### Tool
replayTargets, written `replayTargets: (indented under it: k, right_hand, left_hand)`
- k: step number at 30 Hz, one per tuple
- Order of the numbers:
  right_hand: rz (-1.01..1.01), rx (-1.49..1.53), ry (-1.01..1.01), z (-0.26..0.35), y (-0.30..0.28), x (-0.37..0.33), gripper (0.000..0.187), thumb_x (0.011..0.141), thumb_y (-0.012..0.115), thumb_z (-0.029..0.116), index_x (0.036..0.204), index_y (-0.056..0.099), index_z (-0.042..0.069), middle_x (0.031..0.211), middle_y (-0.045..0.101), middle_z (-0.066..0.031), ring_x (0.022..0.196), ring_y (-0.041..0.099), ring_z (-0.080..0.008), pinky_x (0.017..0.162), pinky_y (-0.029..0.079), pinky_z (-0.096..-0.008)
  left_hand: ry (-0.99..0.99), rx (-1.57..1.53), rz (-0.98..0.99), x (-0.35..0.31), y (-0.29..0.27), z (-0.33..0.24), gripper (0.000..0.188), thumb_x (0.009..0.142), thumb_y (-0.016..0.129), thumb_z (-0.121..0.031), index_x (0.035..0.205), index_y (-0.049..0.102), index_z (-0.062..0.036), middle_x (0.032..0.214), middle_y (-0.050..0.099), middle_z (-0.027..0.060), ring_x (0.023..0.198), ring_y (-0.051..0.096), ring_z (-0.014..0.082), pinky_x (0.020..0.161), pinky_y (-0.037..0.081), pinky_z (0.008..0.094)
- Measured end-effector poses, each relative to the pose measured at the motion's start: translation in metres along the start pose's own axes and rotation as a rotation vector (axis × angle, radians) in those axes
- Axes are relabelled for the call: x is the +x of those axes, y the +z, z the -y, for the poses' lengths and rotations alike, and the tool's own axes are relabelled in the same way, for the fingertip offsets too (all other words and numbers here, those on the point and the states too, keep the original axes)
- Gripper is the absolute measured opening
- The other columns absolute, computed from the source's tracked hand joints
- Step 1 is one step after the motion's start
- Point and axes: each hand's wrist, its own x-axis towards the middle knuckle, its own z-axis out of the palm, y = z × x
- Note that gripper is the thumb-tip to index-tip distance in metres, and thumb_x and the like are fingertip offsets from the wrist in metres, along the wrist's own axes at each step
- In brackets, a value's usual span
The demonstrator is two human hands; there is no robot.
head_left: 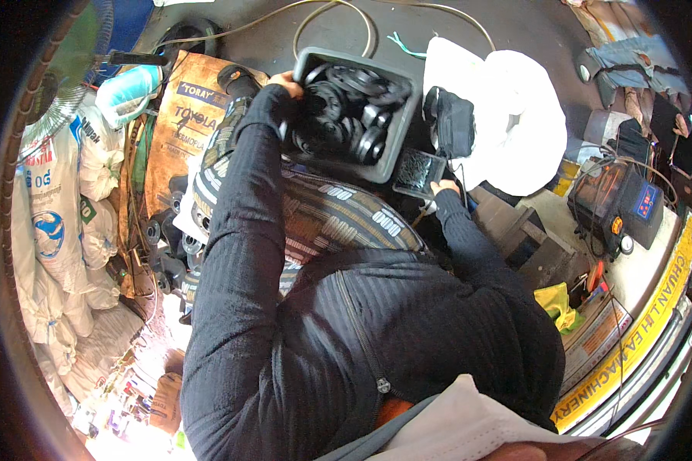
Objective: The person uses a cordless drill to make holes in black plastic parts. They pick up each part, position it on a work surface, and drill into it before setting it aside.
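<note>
A grey plastic bin (398, 157) full of black round plastic parts (346, 107) is tilted over my lap. My left hand (287, 84) is closed round its far left rim. By the bin's near right corner, my right hand (444, 187) grips the edge of a small dark tray (420, 175) with a shiny, mottled inside. What lies in that tray is too small to tell. Just beyond my right hand, a white sack (515, 115) stands with a black bundle (452, 127) against its left side.
A brown paper sack (196, 115) and white plastic sacks (58, 192) stand at the left, near a fan (65, 88). More black parts (169, 238) lie beside my left leg. At the right sits a dark boxy machine (615, 200) with cables. A hose (370, 34) loops over the floor ahead.
</note>
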Motion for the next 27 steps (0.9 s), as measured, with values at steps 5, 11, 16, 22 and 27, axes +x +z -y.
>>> replayTargets:
  k: [5, 11, 16, 22, 27]
  right_hand:
    - [-0.078, -0.025, -0.144, -0.011, 0.0, 0.005, 0.049, 0.079, 0.053, 0.049, 0.08, 0.065, 0.001, 0.082, 0.063, -0.0199, 0.078, 0.06, -0.0366, 0.073, 0.046, -0.0417]
    - [0.113, 0.22, -0.03, -0.045, -0.012, 0.053, 0.034, 0.082, 0.057, 0.036, 0.097, 0.065, 0.006, 0.089, 0.066, -0.0094, 0.06, 0.063, -0.0195, 0.056, 0.053, -0.0313]
    - [-0.012, 1.064, 0.36, 0.01, -0.073, 0.028, 0.024, 0.086, 0.054, 0.028, 0.095, 0.06, 0.006, 0.074, 0.061, -0.0072, 0.046, 0.053, -0.0153, 0.04, 0.042, -0.0268]
    - [-0.339, 0.675, -1.194, 0.211, -0.217, -0.172, 0.034, 0.079, 0.056, 0.01, 0.111, 0.056, 0.003, 0.084, 0.061, -0.0107, 0.058, 0.055, -0.0147, 0.052, 0.045, -0.0248]
    - [-0.438, 0.259, -2.017, 0.411, -0.166, -0.217, 0.063, 0.063, 0.066, -0.009, 0.12, 0.053, 0.013, 0.105, 0.062, -0.005, 0.087, 0.061, -0.0167, 0.075, 0.05, -0.0269]
  left_hand:
    - [0.05, 0.482, 0.048, 0.006, 0.029, -0.098, 0.048, 0.065, 0.059, -0.022, 0.113, 0.06, -0.0197, 0.115, 0.059, 0.0092, 0.106, 0.057, 0.0242, 0.089, 0.045, 0.0377]
    - [-0.254, -0.042, -0.172, 0.009, 0.074, -0.09, 0.04, 0.08, 0.052, -0.025, 0.118, 0.053, -0.0134, 0.114, 0.057, 0.0158, 0.11, 0.054, 0.0292, 0.088, 0.044, 0.0452]
    - [0.519, 0.124, -0.448, -0.145, -0.058, -0.133, 0.038, 0.081, 0.059, -0.033, 0.114, 0.057, -0.0138, 0.105, 0.062, 0.0124, 0.094, 0.061, 0.0239, 0.077, 0.049, 0.0366]
    - [0.141, -0.224, -1.316, -0.316, -0.142, 0.199, 0.049, 0.076, 0.06, -0.044, 0.101, 0.062, -0.003, 0.098, 0.064, 0.0169, 0.09, 0.063, 0.0265, 0.08, 0.049, 0.0362]
    - [-0.863, -0.246, -1.007, -0.342, 0.029, 0.352, 0.084, 0.065, 0.058, -0.062, 0.122, 0.049, -0.0006, 0.117, 0.052, 0.0259, 0.112, 0.05, 0.0353, 0.097, 0.036, 0.0373]
